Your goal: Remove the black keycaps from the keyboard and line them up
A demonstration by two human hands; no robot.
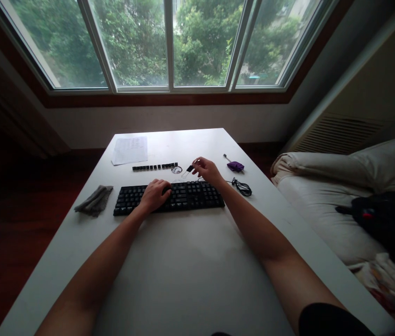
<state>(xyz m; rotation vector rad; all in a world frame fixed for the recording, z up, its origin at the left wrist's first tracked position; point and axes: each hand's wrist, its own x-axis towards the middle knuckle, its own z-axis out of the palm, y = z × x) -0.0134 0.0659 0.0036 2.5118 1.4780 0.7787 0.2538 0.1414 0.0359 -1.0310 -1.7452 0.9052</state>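
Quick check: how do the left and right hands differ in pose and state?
The left hand lies palm down over the keyboard; the right hand appears beyond its back edge. The right hand pinches a black-handled wire tool; the left hand shows no such tool. Both hands are bare, with forearms reaching forward.

keyboard (197, 198): plastic | tabletop (190, 256): smooth | cloth (94, 201): rough | wire tool (190, 169): probably metal
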